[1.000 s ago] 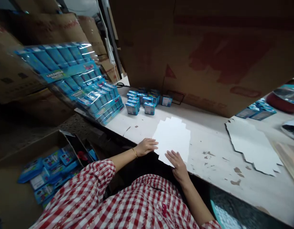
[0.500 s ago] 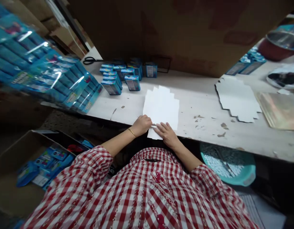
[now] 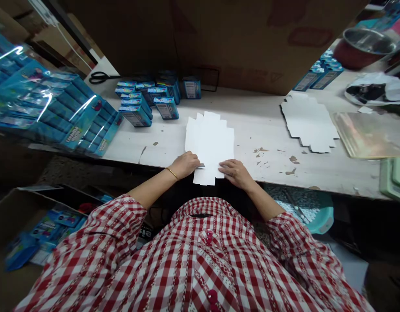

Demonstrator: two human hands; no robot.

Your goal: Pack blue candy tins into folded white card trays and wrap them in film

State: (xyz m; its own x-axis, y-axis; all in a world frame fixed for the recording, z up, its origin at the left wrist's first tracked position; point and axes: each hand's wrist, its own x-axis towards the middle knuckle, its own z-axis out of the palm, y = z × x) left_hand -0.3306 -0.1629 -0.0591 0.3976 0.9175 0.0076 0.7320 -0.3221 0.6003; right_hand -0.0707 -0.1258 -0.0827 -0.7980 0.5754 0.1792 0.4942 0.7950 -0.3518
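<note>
A flat white carton blank [image 3: 210, 136] with stepped edges lies at the front edge of the table, its lower flap sticking out past that edge. My left hand [image 3: 186, 164] is closed on the blank's lower left side, where a small flap with a dark grey edge is lifted by the fingertips. On the lower right side, my right hand [image 3: 236, 173] has its fingers curled over a side flap. The fingers of that hand are close together, and its thumb is mostly hidden. Both hands touch the same blank.
Small blue boxes [image 3: 136, 116] stand at the back left, near scissors [image 3: 99, 77] and wrapped blue packs [image 3: 79, 117]. Stacked white blanks [image 3: 310, 123] and clear plastic sheets [image 3: 369, 136] lie right. A large cardboard box [image 3: 203, 43] stands behind. A turquoise basin [image 3: 325, 221] sits below the table.
My right hand has moved from the middle of the lower flap out to the blank's right side. My left hand still grips the left side. The whole view has shifted slightly.
</note>
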